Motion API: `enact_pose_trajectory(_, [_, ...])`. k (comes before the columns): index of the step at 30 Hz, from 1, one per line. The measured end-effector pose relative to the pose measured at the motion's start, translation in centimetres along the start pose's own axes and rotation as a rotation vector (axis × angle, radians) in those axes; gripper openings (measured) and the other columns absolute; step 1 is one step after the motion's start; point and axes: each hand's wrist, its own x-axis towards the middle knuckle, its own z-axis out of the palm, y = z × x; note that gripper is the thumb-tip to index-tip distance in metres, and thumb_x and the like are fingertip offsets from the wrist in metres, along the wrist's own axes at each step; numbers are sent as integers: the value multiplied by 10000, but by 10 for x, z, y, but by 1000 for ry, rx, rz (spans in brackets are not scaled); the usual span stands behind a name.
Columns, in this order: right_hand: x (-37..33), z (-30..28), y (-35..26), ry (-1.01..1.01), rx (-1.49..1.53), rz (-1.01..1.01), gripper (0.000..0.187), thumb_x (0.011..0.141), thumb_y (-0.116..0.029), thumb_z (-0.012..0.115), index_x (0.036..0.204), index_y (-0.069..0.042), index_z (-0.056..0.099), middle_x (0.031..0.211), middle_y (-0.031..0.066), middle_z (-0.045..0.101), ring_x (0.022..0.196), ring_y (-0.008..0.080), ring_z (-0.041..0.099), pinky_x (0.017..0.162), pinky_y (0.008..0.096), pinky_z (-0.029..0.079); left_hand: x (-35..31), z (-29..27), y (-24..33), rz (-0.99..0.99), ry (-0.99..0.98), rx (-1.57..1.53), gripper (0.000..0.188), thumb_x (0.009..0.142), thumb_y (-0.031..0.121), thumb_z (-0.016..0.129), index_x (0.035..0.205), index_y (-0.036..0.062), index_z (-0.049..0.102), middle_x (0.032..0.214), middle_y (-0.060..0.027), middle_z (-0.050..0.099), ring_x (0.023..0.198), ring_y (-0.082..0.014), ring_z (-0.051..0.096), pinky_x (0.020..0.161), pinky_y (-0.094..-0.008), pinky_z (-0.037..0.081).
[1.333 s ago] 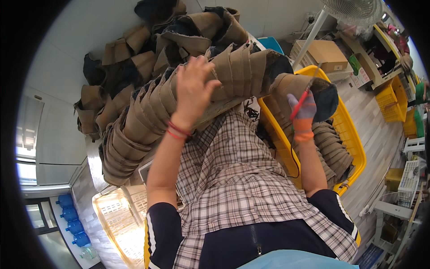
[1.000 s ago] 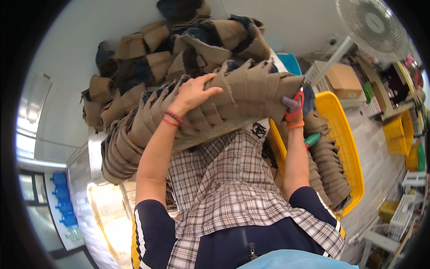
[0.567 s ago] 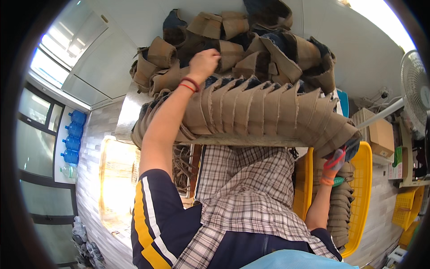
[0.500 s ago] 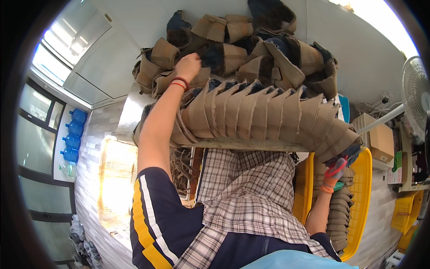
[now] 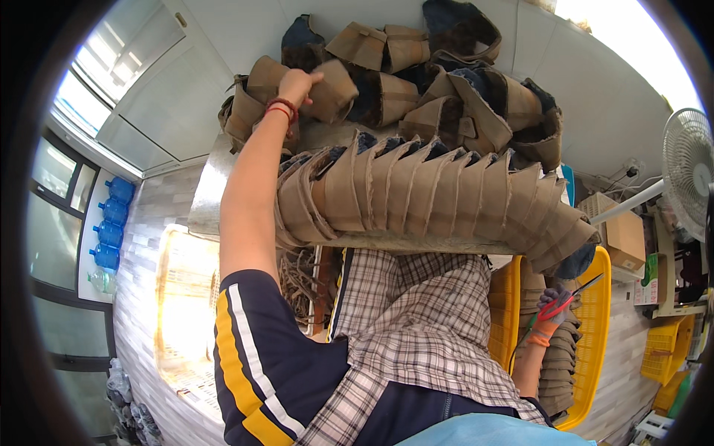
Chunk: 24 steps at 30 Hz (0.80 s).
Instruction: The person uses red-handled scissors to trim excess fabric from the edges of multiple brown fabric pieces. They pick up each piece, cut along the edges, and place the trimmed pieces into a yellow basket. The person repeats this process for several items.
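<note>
My left hand [image 5: 299, 87], bare with red bands on the wrist, reaches to the far left of the table. Its fingers are closed on the edge of a curved khaki fabric piece [image 5: 332, 93], blurred by motion. Low on the right, my right hand [image 5: 551, 306], in a grey and orange glove, is closed round red-handled scissors [image 5: 559, 305]; their blades stand apart, pointing right. Between the hands, a long row of overlapping khaki fabric pieces [image 5: 424, 193] with frayed edges and dark blue insides lies along the near side of the table.
More khaki pieces [image 5: 461, 111] are heaped at the back of the table [image 5: 204, 197]. Beside my right arm stands a yellow crate [image 5: 601, 327] with stacked pieces inside. A pale basket [image 5: 165, 297] is at left, a white fan [image 5: 686, 167] at right.
My left hand has drawn left and lifted a khaki piece from the heap. My right hand has dropped slightly away from the row's end, and the scissor blades now show.
</note>
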Motion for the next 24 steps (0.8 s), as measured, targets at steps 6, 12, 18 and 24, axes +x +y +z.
enact_pose_trajectory(6, [-9,-6,-5,-31,45,25,548,914,-391,551,1224,42,425,784,67,526,583,86,453,473,182,367,-80,-38,59,286,44,-35,470,769,438,711,681,8,541,590,-47,480,503,-171,461,501,-309,438])
enact_pose_trajectory(12, [-55,38,-63,-175,-133,-165,504,929,-400,510,1218,12,479,814,33,524,630,90,455,541,207,368,-242,-81,95,1081,54,256,484,733,415,733,770,-9,502,780,-83,467,647,-198,460,580,-288,407])
enact_pose_trajectory(18, [-112,132,-127,-532,-477,-425,419,868,-147,590,1247,1,489,835,-5,540,710,73,483,651,204,375,-343,-75,70,1104,-390,251,499,622,408,772,787,5,529,841,-105,491,727,-273,498,631,-341,436])
enact_pose_trajectory(24, [-159,223,-130,-1134,-1435,-722,302,760,-133,685,1034,-55,583,888,70,628,842,221,623,706,326,482,-410,-53,9,970,-541,218,477,635,404,751,792,7,536,877,-120,515,782,-296,519,687,-359,444])
